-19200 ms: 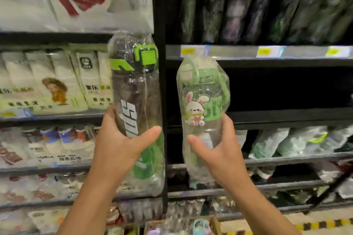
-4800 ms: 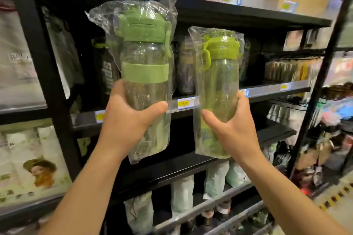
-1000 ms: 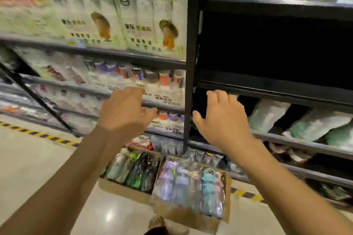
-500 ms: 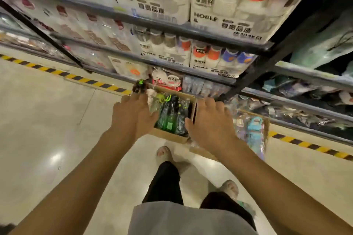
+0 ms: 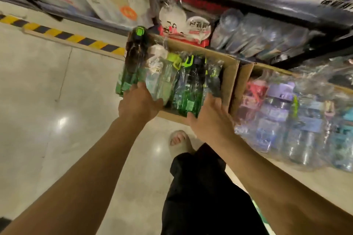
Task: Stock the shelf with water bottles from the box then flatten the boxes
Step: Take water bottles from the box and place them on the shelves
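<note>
Hands have dropped from shelf height to the box within the last second. Half a second back they were hovering over it, and now both are in among the bottles. View has tipped down and closer too. My read: a new pick cycle is starting, with nothing lifted clear yet.

Left hand [image 5: 139, 105] is at the near-left corner of the brown cardboard box [image 5: 232, 74], back of hand to camera. Its thumb spreads right under a pale clear bottle with a lime-green lid [image 5: 162, 80]. Its fingers run in beside a dark bottle with a green base and green cap [image 5: 133, 59], which sticks up over the box's left wall. Fingertips are hidden, so I cannot tell whether it grips either one.

Right hand [image 5: 210, 122] has straight fingers, tips laid on the bases of the green plastic-wrapped bottles [image 5: 188, 89] at the right of the same box. It holds nothing that I can see.

Both arms reach forward and down, roughly parallel.

That box sits on the pale polished floor [image 5: 47, 101] just in front of the black metal shelf [image 5: 286, 19], with several bottles left inside. A second cardboard box [image 5: 243, 82] sits just beside it on the right, packed with purple and blue bottles [image 5: 277, 116]. Judgement: stocking is well short of done, and flattening is a long way off.
</note>
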`<action>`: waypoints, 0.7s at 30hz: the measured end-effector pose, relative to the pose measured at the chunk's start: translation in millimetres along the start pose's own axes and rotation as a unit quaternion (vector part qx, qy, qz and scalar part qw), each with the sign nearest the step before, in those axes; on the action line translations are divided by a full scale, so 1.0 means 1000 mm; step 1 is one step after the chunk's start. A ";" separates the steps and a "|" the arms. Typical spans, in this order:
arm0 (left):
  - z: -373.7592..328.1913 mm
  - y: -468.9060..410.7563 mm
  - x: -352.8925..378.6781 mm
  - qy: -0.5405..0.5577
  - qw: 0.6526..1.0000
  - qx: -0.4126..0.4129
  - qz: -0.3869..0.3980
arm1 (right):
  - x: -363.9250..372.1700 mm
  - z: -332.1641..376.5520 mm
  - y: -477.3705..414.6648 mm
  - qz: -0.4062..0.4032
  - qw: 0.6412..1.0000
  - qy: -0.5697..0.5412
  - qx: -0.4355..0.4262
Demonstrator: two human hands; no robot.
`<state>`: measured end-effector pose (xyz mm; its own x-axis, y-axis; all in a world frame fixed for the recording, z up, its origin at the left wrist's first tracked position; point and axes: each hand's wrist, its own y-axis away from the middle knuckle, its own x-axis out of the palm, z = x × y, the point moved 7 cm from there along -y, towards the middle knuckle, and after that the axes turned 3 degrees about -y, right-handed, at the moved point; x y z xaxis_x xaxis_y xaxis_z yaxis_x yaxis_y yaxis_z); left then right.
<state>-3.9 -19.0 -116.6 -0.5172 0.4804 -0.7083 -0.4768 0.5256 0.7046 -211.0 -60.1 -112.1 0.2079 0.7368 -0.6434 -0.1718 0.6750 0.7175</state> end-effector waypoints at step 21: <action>-0.006 -0.187 0.125 -0.084 0.973 -0.079 -0.201 | 0.138 -0.047 -0.232 -0.093 0.964 -0.218 0.122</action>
<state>15.8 -61.2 -336.5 -0.1484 0.3730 -0.9159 -0.7269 0.5868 0.3568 -187.5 -112.9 -380.0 0.6067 0.4824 -0.6318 0.1271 0.7257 0.6761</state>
